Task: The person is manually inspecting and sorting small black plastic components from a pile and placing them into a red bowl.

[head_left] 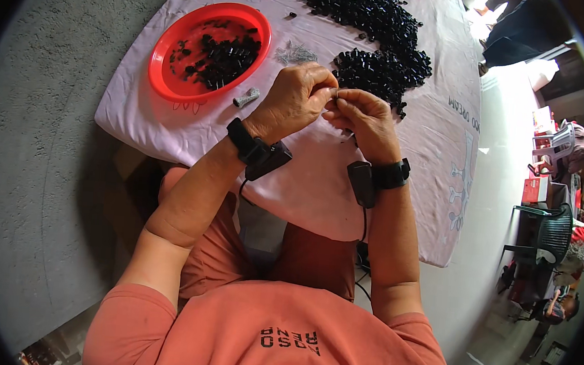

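My left hand point(297, 100) and my right hand point(369, 120) meet above the cloth-covered table, fingertips pinched together. Between them is something tiny and dark, mostly hidden by the fingers. Just beyond my hands spreads a large heap of small glossy black pieces point(383, 73). A loose pile of thin silvery pins point(294, 52) lies beyond my left hand. Left of that hand stands a red basin point(158, 69) holding more black pieces point(223, 60). Between basin and left wrist rests a short grey object point(246, 97) with thicker ends.
Pale pink cloth point(299, 183) covers the table, its near edge over my knees. Black devices with cables point(269, 161) are strapped to both wrists. Rough grey wall or floor point(49, 129) lies left. At far right are a dark green chair point(552, 230), a white chair point(557, 143) and people.
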Demonstrator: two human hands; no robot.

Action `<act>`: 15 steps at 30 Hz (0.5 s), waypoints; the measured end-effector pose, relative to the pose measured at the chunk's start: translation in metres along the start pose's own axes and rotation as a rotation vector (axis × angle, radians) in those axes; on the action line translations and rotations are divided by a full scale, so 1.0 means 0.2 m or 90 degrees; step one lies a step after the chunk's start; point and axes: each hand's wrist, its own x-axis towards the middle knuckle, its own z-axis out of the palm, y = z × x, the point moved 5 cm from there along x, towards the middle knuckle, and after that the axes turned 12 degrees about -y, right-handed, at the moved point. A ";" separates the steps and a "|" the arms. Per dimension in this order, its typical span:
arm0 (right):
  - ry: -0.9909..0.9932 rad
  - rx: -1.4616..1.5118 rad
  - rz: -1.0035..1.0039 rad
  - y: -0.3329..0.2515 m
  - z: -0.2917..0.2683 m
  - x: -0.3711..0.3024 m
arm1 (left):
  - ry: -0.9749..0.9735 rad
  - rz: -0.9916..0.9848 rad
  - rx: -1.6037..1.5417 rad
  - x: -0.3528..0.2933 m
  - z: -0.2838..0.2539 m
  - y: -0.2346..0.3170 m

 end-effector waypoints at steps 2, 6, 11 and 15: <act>0.004 0.002 0.002 0.00 0.00 0.00 | -0.002 0.010 0.013 0.00 0.00 0.01; 0.003 -0.010 -0.003 0.01 -0.01 0.00 | -0.018 0.006 0.021 0.00 0.00 0.01; -0.009 -0.038 -0.006 0.00 0.01 0.00 | -0.010 -0.007 -0.003 0.00 0.00 0.01; -0.003 -0.021 0.001 0.00 0.01 0.00 | -0.002 0.004 0.006 0.00 0.01 0.02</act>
